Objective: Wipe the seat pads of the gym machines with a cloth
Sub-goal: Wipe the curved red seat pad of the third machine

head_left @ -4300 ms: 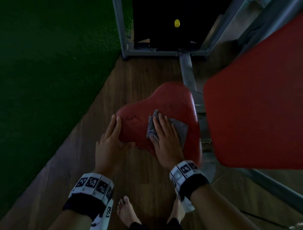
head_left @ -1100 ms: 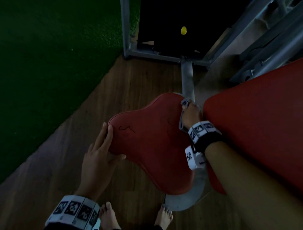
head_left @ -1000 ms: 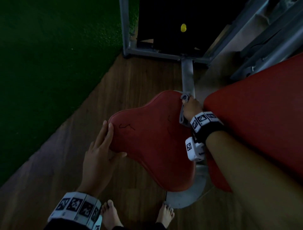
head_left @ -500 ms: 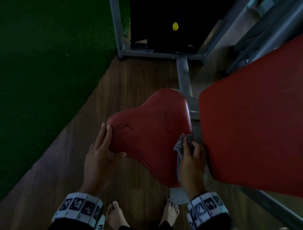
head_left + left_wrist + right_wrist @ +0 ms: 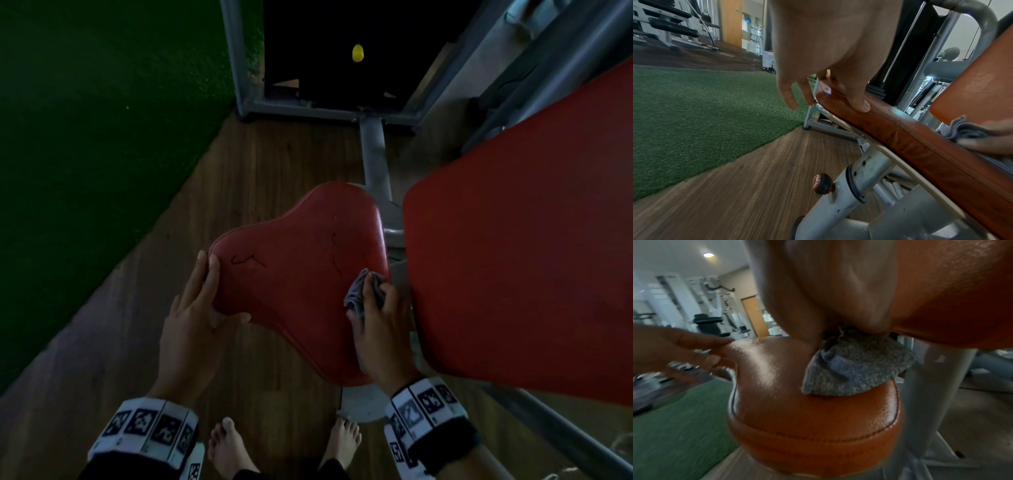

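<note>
The red seat pad (image 5: 294,274) sits low in the middle of the head view, with the big red back pad (image 5: 513,257) close on its right. My left hand (image 5: 195,315) rests on the seat's left edge, fingers straight along it and thumb against the front rim. My right hand (image 5: 380,322) grips a bunched grey cloth (image 5: 358,291) and presses it on the seat's right edge, in the gap beside the back pad. The right wrist view shows the cloth (image 5: 855,369) crumpled on the shiny seat pad (image 5: 807,418). In the left wrist view the seat pad (image 5: 900,133) is seen side-on.
Green turf (image 5: 85,171) lies to the left and a wooden floor (image 5: 274,154) runs under the machine. A grey steel frame (image 5: 318,109) with a dark weight stack stands ahead. A seat post knob (image 5: 822,183) sticks out below the pad. My bare feet (image 5: 229,448) stand just behind the seat.
My right hand has drawn the cloth from the seat's far right corner back along the right edge toward me. The left hand has stayed on the left edge.
</note>
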Motion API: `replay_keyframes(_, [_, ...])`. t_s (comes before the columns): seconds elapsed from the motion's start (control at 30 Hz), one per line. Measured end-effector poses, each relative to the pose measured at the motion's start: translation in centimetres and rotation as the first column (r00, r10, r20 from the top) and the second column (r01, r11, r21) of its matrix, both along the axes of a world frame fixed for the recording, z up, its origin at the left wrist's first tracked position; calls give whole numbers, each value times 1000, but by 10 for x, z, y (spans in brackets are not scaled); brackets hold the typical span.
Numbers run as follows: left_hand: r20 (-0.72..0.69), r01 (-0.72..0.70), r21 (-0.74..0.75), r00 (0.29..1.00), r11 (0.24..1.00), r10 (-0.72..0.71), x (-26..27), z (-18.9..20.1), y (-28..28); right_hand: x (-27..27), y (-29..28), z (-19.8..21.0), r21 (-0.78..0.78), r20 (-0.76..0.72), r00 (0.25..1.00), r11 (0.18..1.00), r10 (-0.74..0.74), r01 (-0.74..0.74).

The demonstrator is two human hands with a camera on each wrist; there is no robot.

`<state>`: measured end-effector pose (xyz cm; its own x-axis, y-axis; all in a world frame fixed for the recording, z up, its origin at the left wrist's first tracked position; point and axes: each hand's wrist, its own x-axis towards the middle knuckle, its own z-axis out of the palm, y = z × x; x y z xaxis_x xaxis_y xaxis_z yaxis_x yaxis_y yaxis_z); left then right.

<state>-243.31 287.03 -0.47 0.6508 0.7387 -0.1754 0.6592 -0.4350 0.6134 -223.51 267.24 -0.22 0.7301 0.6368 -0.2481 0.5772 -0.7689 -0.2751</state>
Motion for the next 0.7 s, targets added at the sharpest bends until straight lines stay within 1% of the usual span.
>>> replay_keyframes(0.1, [11, 7, 9, 1000, 1000, -8, 0, -3, 1, 4, 2, 1, 89, -180, 980, 990, -89, 107])
replay_keyframes(0.13, [17, 16, 14, 1000, 1000, -16, -1, -4, 1, 6, 3, 0, 123, -206, 971, 981, -120, 147])
replay_keyframes(0.2, [24, 23, 20, 999, 1000, -24, -1, -4, 2, 6, 5, -1, 156, -160, 977, 973, -144, 169])
replay_keyframes(0.27, [21, 14, 24, 1000, 1000, -15, -1, -4, 2, 7, 8, -5, 135, -58, 990, 982, -129, 135])
replay_keyframes(0.3, [19, 12, 27, 1000, 1000, -13, -1, -5, 1, 10, 11, -8, 123, -34, 992, 984, -124, 127])
replay_keyframes(0.4, [8, 9, 20, 1000, 1000, -9, -1, -4, 1, 15, 16, -13, 97, -13, 992, 987, -125, 126])
replay_keyframes(0.47, [7, 4, 11, 1000, 1000, -4, -1, -3, 1, 13, 13, -12, 110, 9, 994, 988, -110, 108])
replay_keyframes(0.57, [-8, -4, 10, 1000, 1000, 4, 1, -1, 0, 6, 10, -12, 104, 3, 997, 991, -82, 81])
replay_keyframes(0.7, [-25, -12, 20, 1000, 1000, 12, 2, 3, -3, 23, 26, -13, 77, 37, 997, 995, -64, 61])
